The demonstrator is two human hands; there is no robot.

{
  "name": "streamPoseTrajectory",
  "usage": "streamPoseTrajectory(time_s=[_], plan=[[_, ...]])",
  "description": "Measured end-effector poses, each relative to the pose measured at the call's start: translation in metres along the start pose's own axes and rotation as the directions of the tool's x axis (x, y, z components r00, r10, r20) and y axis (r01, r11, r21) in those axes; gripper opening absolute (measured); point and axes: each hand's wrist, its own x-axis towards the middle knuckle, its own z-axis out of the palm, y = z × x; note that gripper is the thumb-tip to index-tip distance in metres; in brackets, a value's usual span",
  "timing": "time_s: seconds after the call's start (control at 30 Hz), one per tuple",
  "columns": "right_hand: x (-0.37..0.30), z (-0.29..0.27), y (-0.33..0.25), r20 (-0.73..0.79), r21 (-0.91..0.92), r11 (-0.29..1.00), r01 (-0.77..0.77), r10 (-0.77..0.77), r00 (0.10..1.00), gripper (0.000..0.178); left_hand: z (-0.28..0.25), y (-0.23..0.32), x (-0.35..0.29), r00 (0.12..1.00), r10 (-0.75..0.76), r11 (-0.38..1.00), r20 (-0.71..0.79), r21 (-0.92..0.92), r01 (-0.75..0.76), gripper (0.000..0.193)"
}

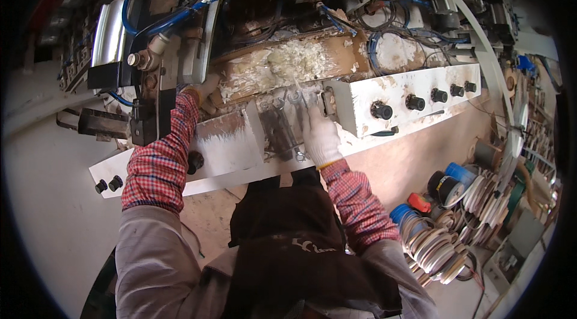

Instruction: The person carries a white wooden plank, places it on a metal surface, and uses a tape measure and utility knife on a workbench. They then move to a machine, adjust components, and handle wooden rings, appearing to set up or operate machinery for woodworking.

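My right hand (321, 137), in a white glove, is closed near the middle of the machine front. From its fingers a thin, light-coloured rod points toward the flaky debris; its kind is unclear. Just left of that hand, metal wrenches (288, 123) lie on a dark, worn plate (273, 134). My left hand (208, 90), also gloved, reaches in beside the upright metal bracket (195, 57), at the left end of the debris-covered bed (240, 75). Its fingers are partly hidden, so whether it grips anything is unclear. Pale flaky debris (294, 60) covers the bed beyond both hands.
A white panel with black knobs (415, 99) juts out at right. Blue hoses (171, 21) and a silver cylinder (110, 33) stand at left. Rolls of edge strip (433, 247) and spools (446, 188) are piled on the floor at right. A pale strip (475, 24) hangs down there.
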Motion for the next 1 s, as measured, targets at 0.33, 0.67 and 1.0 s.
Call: streamPoseTrajectory(time_s=[0.33, 0.67, 1.0], plan=[[0.014, -0.035, -0.023, -0.255, 0.417, 0.842, 0.342, -0.253, 0.933, 0.027, -0.012, 0.028, -0.022, 0.976, -0.182, 0.974, 0.121, -0.114, 0.195, 0.062], [0.055, -0.013, -0.048, -0.121, 0.3, 0.935, 0.189, -0.159, 0.98, 0.027, -0.008, -0.018, 0.003, 0.997, -0.062, 0.996, 0.051, 0.069, 0.059, 0.069], [0.069, -0.024, -0.035, 0.493, 0.82, 0.374, -0.433, -0.08, 0.866, 0.03, -0.015, 0.009, -0.019, 0.989, -0.087, 0.988, 0.116, 0.138, 0.07, 0.084]])
